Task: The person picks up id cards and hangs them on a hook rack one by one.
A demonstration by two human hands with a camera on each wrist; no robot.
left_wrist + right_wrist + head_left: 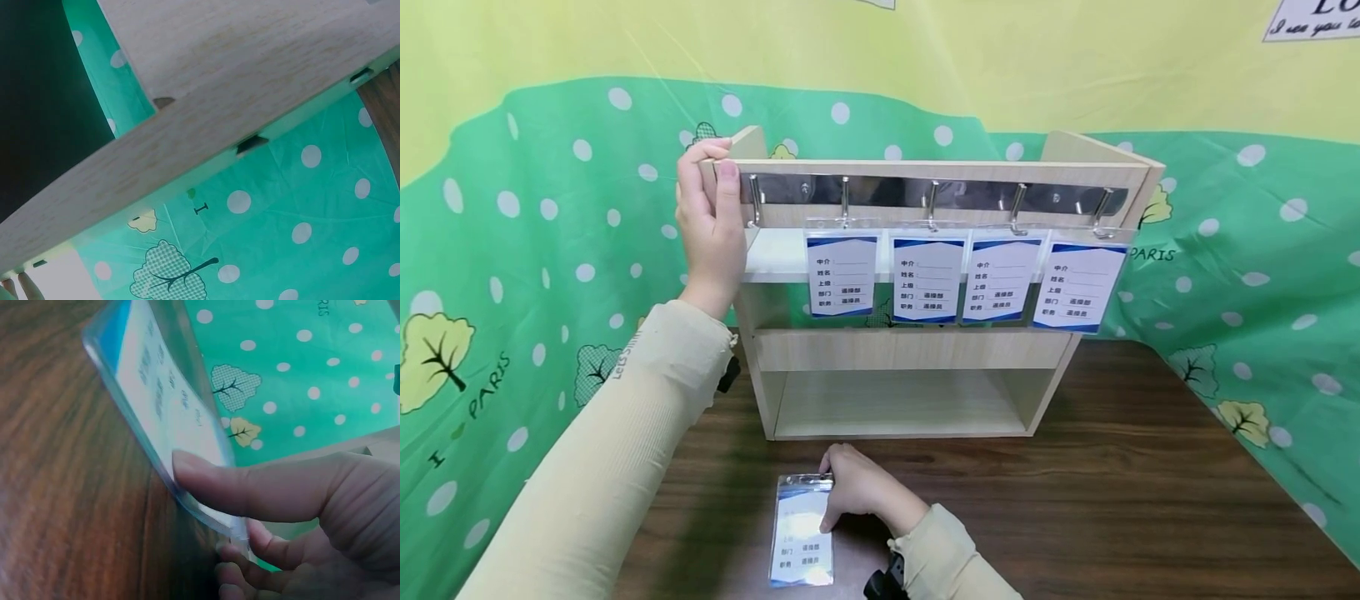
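Observation:
My left hand (711, 221) grips the upper left corner of a pale wooden shelf rack (906, 348), thumb on the front face. In the left wrist view the rack's side panel (187, 134) fills the middle, with fingertips (28, 286) at its lower left edge. Down in front of the rack, my right hand (865, 492) pinches a clear-sleeved name badge (801, 542) by its right edge. The right wrist view has the thumb on the face of this badge (178, 419), tilted off the wood; fingers are partly hidden behind it.
A metal strip (887, 190) with several hooks runs along the rack's top front. Several badges hang from it, the leftmost badge (842, 275) on the second hook. The leftmost hook (755, 200) bears none. A dark wooden table (1150, 467) lies below; a patterned green cloth (550, 250) stands behind.

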